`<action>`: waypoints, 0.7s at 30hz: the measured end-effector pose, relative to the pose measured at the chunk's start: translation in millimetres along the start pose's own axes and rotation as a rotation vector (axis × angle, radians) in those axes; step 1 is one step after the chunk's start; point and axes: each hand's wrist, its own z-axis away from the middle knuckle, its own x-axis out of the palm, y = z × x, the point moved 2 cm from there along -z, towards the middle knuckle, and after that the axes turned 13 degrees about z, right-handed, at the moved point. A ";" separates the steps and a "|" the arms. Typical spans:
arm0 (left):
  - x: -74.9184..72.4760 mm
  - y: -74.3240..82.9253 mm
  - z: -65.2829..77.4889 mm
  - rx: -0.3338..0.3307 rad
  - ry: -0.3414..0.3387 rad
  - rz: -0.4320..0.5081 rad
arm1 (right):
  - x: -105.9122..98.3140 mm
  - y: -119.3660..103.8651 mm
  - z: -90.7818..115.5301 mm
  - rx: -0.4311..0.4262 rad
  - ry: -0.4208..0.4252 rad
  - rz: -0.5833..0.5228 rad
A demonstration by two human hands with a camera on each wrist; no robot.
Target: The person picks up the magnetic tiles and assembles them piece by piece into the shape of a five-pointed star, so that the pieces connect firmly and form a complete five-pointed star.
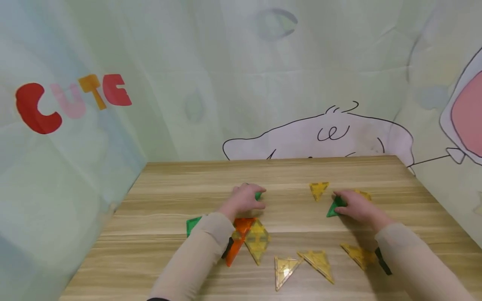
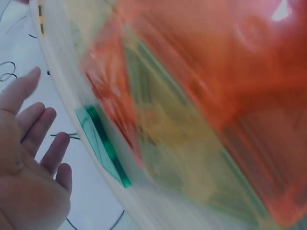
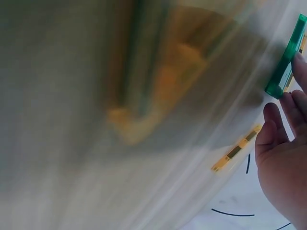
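My left hand (image 1: 246, 198) reaches over the table with its fingers loosely extended; in the left wrist view they hold nothing. A green tile (image 1: 257, 195) shows between its thumb and fingers in the head view. The left wrist view has a green translucent tile (image 2: 103, 146) on the table, apart from the fingers. At the right, my right hand (image 1: 355, 205) pinches a green triangular tile (image 1: 335, 205) between thumb and fingers, tilted up from the table. A yellow triangular tile (image 1: 319, 190) lies left of this hand, and another yellow tile (image 1: 363, 194) is partly hidden behind it.
Orange tiles (image 1: 237, 246) and yellow diamond-placed tiles (image 1: 257, 240) lie by the left forearm, with a green tile (image 1: 193, 223) partly under the sleeve. Several yellow triangles (image 1: 318, 263) lie at the front. A printed cloth (image 1: 180, 83) hangs behind the wooden table (image 1: 188, 175).
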 end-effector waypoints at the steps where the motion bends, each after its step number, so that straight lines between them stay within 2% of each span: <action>1: 0.8 2.3 -0.1 0.010 -0.010 0.017 | -0.1 0.5 -2.9 0.007 -0.004 -0.005; 6: 5.3 16.0 -2.6 0.046 -0.035 0.033 | -2.0 1.2 -13.7 -0.004 -0.020 -0.022; 9: 10.5 27.9 -10.7 0.063 -0.047 0.021 | -2.2 4.1 -15.2 -0.007 -0.030 -0.023; 15: 32.7 66.4 -46.9 0.157 -0.107 0.041 | -5.4 13.0 -8.5 0.015 -0.029 -0.001; 21: 56.9 86.1 -74.9 0.149 -0.151 0.061 | -0.7 10.7 -12.9 0.009 -0.016 -0.003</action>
